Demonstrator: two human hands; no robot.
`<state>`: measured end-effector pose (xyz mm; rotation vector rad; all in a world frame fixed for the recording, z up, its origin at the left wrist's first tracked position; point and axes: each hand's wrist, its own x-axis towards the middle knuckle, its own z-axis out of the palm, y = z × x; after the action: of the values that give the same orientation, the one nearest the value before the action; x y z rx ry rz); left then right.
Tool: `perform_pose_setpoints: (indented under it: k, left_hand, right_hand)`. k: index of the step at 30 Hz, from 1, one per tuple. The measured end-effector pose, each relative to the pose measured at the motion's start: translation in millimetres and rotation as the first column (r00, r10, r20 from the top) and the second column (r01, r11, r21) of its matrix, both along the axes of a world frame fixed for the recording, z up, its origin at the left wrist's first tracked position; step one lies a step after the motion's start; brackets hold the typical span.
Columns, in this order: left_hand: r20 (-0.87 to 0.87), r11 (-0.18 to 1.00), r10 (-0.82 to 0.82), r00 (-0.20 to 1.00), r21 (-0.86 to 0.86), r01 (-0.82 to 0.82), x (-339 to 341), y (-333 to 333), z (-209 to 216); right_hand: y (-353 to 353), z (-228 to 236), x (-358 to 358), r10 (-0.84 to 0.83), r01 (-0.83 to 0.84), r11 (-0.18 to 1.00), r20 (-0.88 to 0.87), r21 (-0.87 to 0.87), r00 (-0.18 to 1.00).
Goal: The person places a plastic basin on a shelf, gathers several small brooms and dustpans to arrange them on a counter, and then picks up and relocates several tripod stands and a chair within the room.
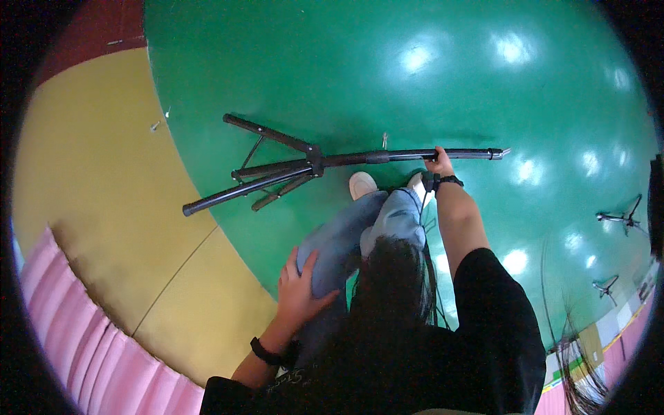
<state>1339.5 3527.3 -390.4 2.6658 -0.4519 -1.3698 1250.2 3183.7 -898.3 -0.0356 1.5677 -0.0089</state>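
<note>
A black tripod stand (346,160) lies sideways in front of my feet, its pole pointing right and its partly spread legs (242,194) pointing left. My right hand (439,164) is closed around the pole near its right end, where a small silvery tip (506,151) sticks out. Whether the stand rests fully on the floor or is slightly raised, I cannot tell. My left hand (299,290) lies on my jeans (328,259) at the knee, fingers apart, holding nothing.
The shiny green floor (311,69) meets a yellow area (90,152) on the left. A small object (385,140) lies just beyond the pole. Pink curtain (90,346) hangs at lower left. Two more dark stands (626,218) are at far right.
</note>
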Motion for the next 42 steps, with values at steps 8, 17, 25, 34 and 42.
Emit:
perform_pose_setpoints:
  k: [8, 17, 25, 34, 42]
  left_hand:
    - [-0.075, 0.971, 0.200, 0.977, -0.120, -0.208, -26.9, -2.0, 12.8]
    - [-0.019, 0.952, 0.254, 0.967, -0.172, -0.254, -100.5, -60.1, 107.4]
    - [0.447, 0.914, 0.382, 0.809, -0.057, -0.401, -231.5, -65.2, 148.0]
    - [0.679, 0.375, 0.714, 0.173, -0.162, -0.913, -535.8, -81.1, 190.3]
    - [0.513, -0.085, 0.830, -0.219, -0.272, -0.959, -846.7, -129.7, 214.5]
  right_hand:
    - [17.2, 143.6, 25.6, 0.183, -0.171, 0.983, 0.230, -0.073, 0.956]
    - [6.1, 301.9, 21.9, 0.373, -0.390, 0.920, 0.354, -0.024, 0.858]
    - [36.4, 397.1, 23.6, 0.646, -0.578, 0.762, 0.293, -0.291, 0.705]
    - [50.5, 500.6, -32.5, 0.778, -0.607, 0.571, 0.130, -0.552, 0.614]
    - [107.7, 700.3, -148.2, 0.781, -0.502, 0.623, 0.455, -0.599, 0.427]
